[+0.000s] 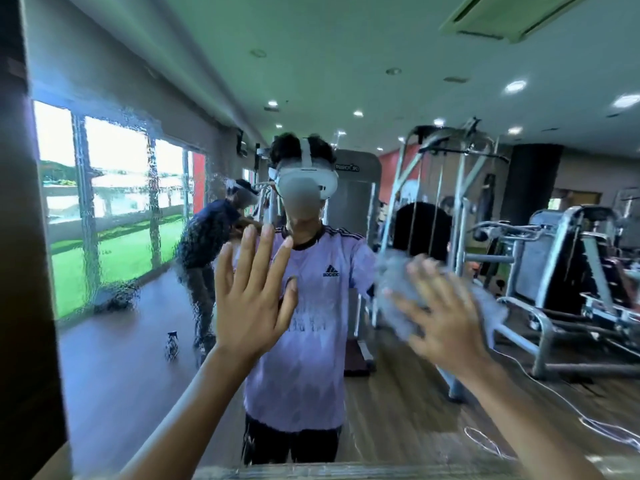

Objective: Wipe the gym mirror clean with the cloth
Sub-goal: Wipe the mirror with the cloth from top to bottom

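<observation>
Wiping step: right hand (446,323) presses cloth (398,285) flat-fingered against the mirror (138,358), left hand (254,296) braced open; wet streaks (114,202) probably next.

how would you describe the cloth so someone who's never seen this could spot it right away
Find the big wall mirror that fills the view, with two hands raised to it. Go to the right hand, blurred, its fingers spread. Under it is the cloth: a crumpled, pale grey, fluffy wad, unlike the bare left hand beside it.
</observation>
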The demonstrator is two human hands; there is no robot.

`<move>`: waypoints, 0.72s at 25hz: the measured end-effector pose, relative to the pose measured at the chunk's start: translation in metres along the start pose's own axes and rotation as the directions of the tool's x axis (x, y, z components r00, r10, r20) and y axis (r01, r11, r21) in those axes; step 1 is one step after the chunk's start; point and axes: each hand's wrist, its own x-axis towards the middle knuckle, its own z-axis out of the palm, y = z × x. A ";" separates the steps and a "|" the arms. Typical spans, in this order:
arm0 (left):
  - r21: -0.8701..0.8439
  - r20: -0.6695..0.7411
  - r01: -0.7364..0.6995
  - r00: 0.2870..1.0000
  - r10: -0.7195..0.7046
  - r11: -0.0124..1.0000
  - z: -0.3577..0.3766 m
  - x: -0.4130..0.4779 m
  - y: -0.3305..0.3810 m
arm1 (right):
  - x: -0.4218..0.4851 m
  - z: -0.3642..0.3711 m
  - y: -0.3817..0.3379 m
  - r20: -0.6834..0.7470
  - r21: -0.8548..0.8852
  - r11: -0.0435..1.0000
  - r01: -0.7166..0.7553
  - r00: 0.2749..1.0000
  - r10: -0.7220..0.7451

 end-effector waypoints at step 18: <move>-0.054 0.039 0.028 0.999 -0.026 0.998 -0.002 -0.034 0.017 | -0.033 0.016 -0.112 0.002 0.137 0.990 -0.043 0.999 0.043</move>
